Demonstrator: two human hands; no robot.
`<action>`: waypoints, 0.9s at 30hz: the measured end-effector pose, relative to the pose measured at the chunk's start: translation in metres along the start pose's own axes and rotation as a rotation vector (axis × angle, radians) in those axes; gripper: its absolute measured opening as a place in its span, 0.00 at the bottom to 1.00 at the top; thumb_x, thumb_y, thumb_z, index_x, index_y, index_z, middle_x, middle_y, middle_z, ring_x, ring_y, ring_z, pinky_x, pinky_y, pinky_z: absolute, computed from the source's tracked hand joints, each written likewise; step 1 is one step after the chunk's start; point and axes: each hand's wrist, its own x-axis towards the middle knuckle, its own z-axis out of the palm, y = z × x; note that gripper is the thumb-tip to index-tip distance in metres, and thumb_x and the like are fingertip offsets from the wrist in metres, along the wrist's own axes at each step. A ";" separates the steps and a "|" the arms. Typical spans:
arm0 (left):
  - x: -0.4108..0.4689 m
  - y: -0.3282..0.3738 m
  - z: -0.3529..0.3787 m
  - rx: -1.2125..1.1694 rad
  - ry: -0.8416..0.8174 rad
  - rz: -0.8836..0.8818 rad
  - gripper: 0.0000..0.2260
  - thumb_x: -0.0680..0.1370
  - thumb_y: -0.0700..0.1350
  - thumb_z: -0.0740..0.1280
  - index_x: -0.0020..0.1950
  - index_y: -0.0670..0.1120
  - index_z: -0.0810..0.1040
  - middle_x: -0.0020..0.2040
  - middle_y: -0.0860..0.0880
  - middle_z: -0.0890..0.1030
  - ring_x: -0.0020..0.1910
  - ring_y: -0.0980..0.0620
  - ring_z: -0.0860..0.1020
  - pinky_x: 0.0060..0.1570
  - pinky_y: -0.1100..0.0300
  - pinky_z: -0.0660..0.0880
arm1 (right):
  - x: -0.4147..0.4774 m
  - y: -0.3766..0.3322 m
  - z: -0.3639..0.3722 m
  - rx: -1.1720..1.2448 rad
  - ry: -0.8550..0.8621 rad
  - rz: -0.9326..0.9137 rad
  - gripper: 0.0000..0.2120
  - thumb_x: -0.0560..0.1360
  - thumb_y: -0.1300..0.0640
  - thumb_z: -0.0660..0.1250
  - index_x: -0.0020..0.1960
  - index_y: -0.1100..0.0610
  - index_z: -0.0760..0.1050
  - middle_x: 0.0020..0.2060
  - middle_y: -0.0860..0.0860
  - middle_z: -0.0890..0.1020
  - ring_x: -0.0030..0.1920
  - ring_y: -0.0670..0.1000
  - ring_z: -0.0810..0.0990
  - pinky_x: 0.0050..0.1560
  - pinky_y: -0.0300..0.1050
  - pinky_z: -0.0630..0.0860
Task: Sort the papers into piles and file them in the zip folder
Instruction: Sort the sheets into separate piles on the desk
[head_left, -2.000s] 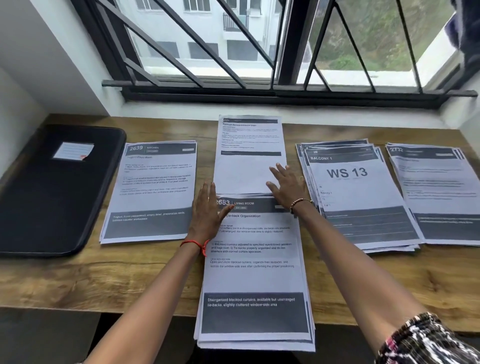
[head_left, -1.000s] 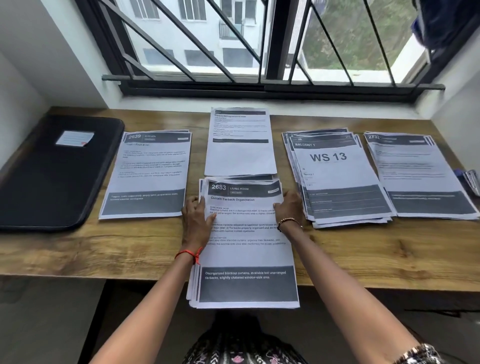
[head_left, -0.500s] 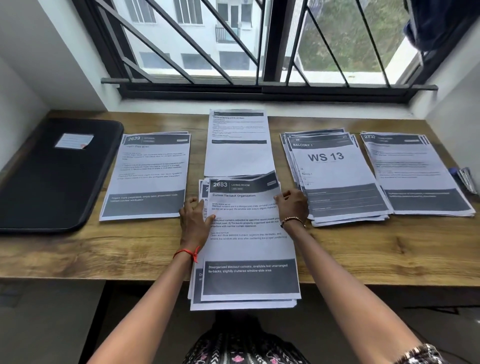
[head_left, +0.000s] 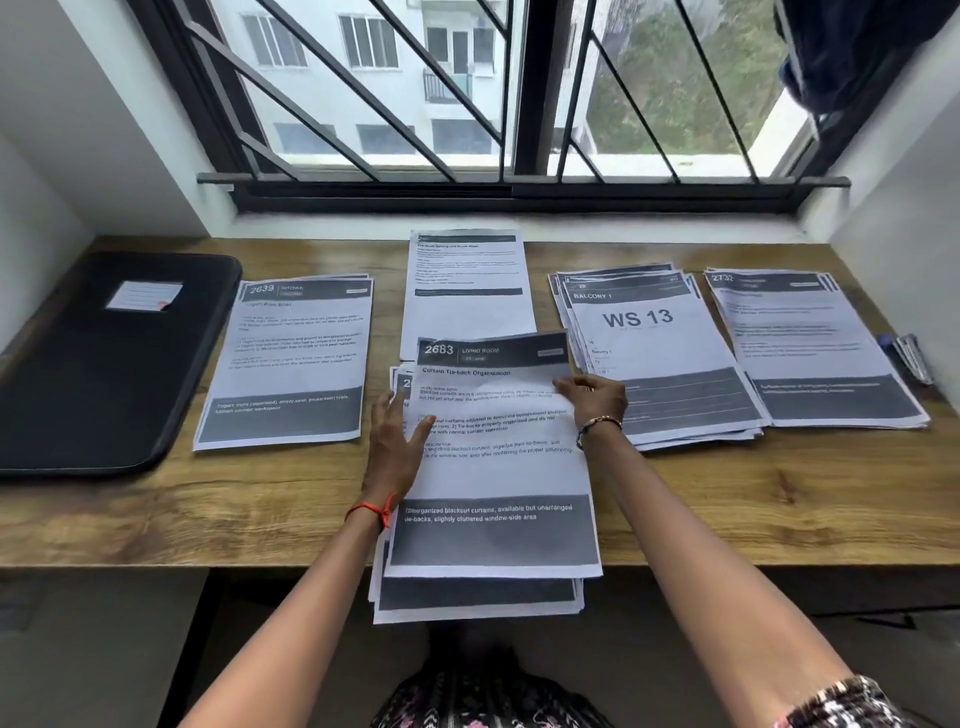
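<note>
Head view, looking down on a wooden table (head_left: 779, 493) under a barred window (head_left: 540, 93). At 6 o'clock, central stack (head_left: 478, 605) of printed papers, overhanging the table's near edge. On it, top sheet (head_left: 493, 467) headed "2683 LIVING ROOM", slightly skewed against the stack, far end bowed up off the sheets below.

Right hand (head_left: 592, 397), at the sheet's 2 o'clock edge: pinches that edge between thumb and curled fingers. Left hand (head_left: 397, 441), at the sheet's 9 o'clock edge: lies flat, fingers straight and a little spread on the stack, thumb resting on the page. Red thread (head_left: 371, 512) on the left wrist, beaded bracelet (head_left: 597, 423) on the right.

At 12 o'clock, single page (head_left: 467, 291), near end hidden behind the raised sheet. At 10 o'clock, "2639 KITCHEN" pile (head_left: 291, 358). At 1 o'clock, "WS 13" pile (head_left: 654, 353), untidily fanned, just beside the right hand. At 2 o'clock, "2732" pile (head_left: 810, 353).

At 9 o'clock, black zip folder (head_left: 93, 374), lying flat, well apart from both hands, small label (head_left: 144, 296) on its cover. At 3 o'clock by the wall, blue-and-silver item (head_left: 906, 356), too small to tell.
</note>
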 end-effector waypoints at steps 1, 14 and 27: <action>0.000 0.001 0.000 -0.046 -0.007 0.005 0.24 0.77 0.43 0.66 0.71 0.40 0.66 0.69 0.40 0.68 0.67 0.43 0.69 0.67 0.54 0.65 | 0.002 0.000 -0.002 0.025 0.005 0.018 0.14 0.66 0.66 0.75 0.50 0.69 0.80 0.42 0.53 0.79 0.44 0.49 0.75 0.31 0.24 0.69; 0.011 0.024 0.005 -0.310 0.037 -0.130 0.22 0.76 0.35 0.66 0.70 0.39 0.68 0.63 0.49 0.74 0.58 0.52 0.74 0.55 0.64 0.69 | 0.013 0.001 -0.025 0.007 -0.177 0.073 0.15 0.68 0.64 0.74 0.52 0.70 0.78 0.45 0.53 0.78 0.47 0.49 0.75 0.42 0.39 0.71; 0.032 0.069 0.029 -0.343 -0.106 -0.009 0.18 0.79 0.33 0.58 0.70 0.37 0.66 0.65 0.43 0.74 0.61 0.52 0.72 0.57 0.66 0.68 | 0.011 0.001 -0.072 -0.145 -0.032 -0.083 0.17 0.66 0.73 0.72 0.54 0.69 0.78 0.50 0.63 0.81 0.47 0.50 0.76 0.48 0.36 0.74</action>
